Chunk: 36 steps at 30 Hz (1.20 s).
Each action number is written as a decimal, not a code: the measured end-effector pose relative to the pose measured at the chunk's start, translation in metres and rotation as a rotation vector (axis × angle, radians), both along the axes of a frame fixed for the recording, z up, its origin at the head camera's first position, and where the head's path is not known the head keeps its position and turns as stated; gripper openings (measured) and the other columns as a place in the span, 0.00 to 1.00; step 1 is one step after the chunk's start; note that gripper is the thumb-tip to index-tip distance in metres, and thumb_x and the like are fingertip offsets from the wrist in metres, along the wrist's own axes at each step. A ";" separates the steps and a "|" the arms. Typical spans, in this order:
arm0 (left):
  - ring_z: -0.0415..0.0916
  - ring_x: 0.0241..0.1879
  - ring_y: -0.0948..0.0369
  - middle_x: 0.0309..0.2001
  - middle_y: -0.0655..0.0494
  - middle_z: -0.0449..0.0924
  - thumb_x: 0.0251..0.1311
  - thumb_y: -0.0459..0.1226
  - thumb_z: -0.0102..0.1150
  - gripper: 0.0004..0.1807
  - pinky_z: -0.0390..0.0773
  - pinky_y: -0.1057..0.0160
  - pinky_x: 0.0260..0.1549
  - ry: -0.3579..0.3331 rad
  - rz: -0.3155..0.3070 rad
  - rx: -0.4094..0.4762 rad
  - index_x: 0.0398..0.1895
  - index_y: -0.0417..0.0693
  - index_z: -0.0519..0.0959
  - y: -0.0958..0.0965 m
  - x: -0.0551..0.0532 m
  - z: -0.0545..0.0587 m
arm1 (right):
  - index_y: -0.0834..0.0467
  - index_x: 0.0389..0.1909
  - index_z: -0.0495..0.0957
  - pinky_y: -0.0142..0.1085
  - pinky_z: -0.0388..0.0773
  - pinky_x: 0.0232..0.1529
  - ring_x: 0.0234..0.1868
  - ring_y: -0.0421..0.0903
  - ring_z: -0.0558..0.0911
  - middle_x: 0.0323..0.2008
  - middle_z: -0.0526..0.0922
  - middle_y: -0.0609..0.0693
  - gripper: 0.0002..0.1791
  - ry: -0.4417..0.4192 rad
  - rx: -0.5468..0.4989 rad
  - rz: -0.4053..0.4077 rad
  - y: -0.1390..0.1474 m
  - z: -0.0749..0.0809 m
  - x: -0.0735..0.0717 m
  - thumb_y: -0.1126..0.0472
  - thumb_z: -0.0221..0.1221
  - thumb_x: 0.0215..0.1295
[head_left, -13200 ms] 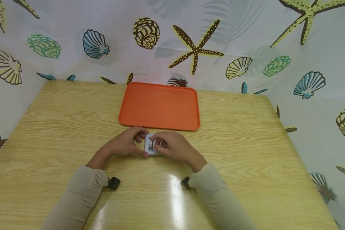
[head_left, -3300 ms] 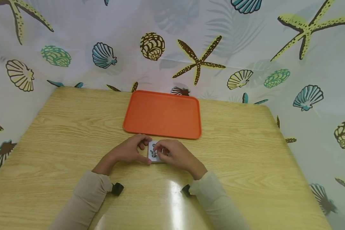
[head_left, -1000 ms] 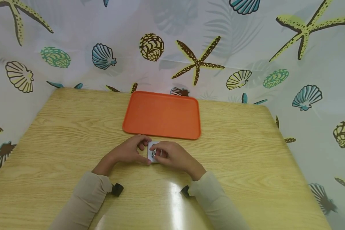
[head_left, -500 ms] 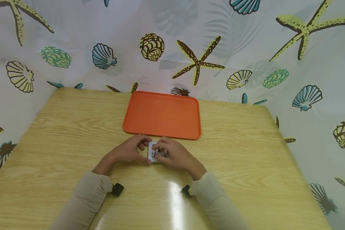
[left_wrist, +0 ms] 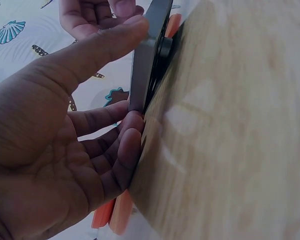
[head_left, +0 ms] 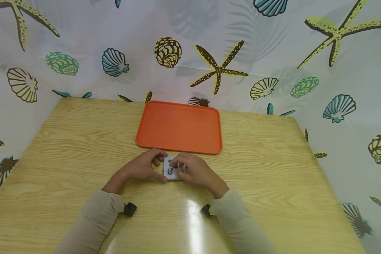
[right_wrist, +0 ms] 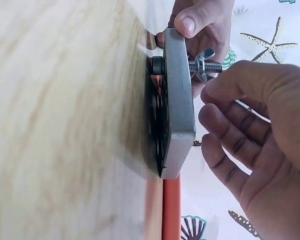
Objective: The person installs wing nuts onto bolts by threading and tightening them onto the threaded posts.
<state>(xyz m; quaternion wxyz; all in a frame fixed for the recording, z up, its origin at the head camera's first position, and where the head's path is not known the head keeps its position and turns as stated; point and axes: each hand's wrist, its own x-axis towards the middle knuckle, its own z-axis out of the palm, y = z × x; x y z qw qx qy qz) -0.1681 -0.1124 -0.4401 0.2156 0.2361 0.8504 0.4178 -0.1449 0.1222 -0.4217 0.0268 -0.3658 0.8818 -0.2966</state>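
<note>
A small thick metal plate (head_left: 165, 163) lies just before the orange tray in the head view. My left hand (head_left: 143, 165) grips its left end, thumb on the near edge and fingers at the far edge. Through the plate runs a threaded bolt (right_wrist: 217, 68) with a wing nut (right_wrist: 204, 64) on it, close to the plate's upper face; the bolt's round head (right_wrist: 158, 65) shows underneath. My right hand (right_wrist: 272, 117) is beside the wing nut, fingers bent loosely and thumb and index finger apart. Whether a fingertip touches the nut is unclear. The plate's right part is hidden by this hand.
An orange tray (head_left: 179, 127) lies behind the plate on the wood-grain table (head_left: 266, 169). A white cloth with shells and starfish (head_left: 219, 68) hangs around the table's back and sides. Dark wrist cameras are strapped at both sleeves (head_left: 90, 211).
Within the last second my right fingers moved from closing over the wing nut to standing apart beside it. The wing nut's wings look turned. My left hand has held the plate in place.
</note>
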 end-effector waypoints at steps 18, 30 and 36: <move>0.71 0.49 0.56 0.55 0.49 0.73 0.46 0.45 0.80 0.43 0.75 0.59 0.48 0.003 0.003 0.003 0.64 0.41 0.70 0.000 0.000 0.001 | 0.56 0.45 0.81 0.25 0.74 0.34 0.32 0.39 0.80 0.33 0.85 0.47 0.10 -0.020 -0.013 0.023 -0.002 -0.001 -0.001 0.66 0.62 0.64; 0.71 0.51 0.55 0.56 0.48 0.73 0.47 0.46 0.79 0.42 0.76 0.59 0.47 0.006 -0.011 0.015 0.64 0.42 0.70 -0.001 0.000 -0.001 | 0.59 0.54 0.80 0.28 0.78 0.39 0.33 0.40 0.81 0.35 0.85 0.48 0.16 -0.048 -0.008 0.053 -0.004 -0.001 0.001 0.64 0.61 0.65; 0.71 0.50 0.56 0.57 0.48 0.73 0.47 0.46 0.79 0.43 0.75 0.59 0.48 0.009 -0.011 0.014 0.65 0.41 0.69 -0.001 0.000 -0.001 | 0.57 0.53 0.81 0.29 0.77 0.39 0.35 0.40 0.81 0.37 0.84 0.47 0.15 -0.037 0.018 0.021 -0.003 0.000 0.002 0.62 0.60 0.66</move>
